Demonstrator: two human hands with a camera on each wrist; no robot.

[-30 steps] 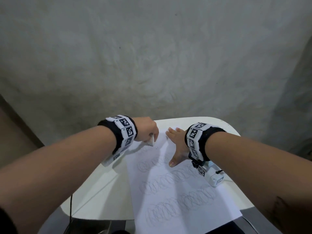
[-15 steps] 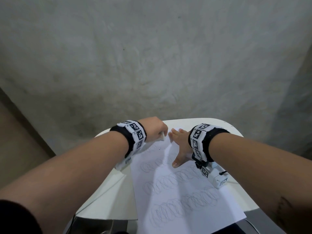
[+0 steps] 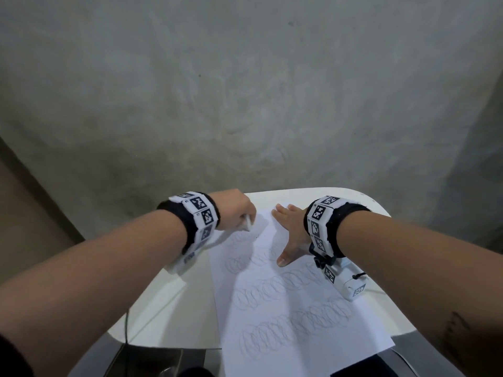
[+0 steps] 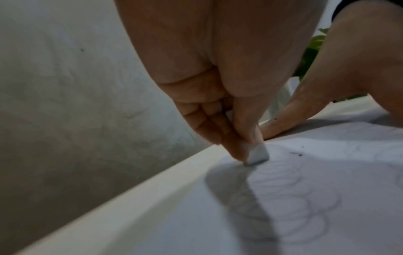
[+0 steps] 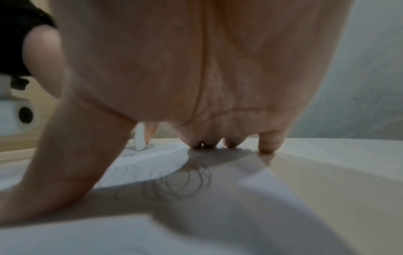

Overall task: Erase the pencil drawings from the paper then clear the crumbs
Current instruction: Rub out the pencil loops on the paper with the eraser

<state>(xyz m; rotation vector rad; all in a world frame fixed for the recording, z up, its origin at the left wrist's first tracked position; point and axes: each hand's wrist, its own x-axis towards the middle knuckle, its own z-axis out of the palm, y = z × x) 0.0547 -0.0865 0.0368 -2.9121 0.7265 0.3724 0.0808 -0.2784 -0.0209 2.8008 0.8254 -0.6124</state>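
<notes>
A white sheet of paper point(image 3: 285, 308) with rows of looped pencil scribbles point(image 3: 294, 322) lies on a small white table point(image 3: 174, 303). My left hand point(image 3: 236, 210) pinches a white eraser point(image 3: 248, 223), and its lower end presses on the paper's far left corner. In the left wrist view the eraser point(image 4: 257, 154) touches the sheet beside faint loops. My right hand point(image 3: 288, 227) lies flat with fingers spread, holding down the far part of the paper. A few dark crumbs point(image 4: 297, 153) lie on the sheet near the eraser.
A grey concrete wall point(image 3: 245, 91) rises close behind the table. The table's rounded far edge point(image 3: 299, 191) is just past both hands. A thin cable point(image 3: 126, 325) hangs off the table's near left. A dark object point(image 3: 373, 365) sits below the paper's near right corner.
My left hand with the eraser has shifted slightly along the paper's far left corner, back and forth. The right hand stays pressed flat on the sheet.
</notes>
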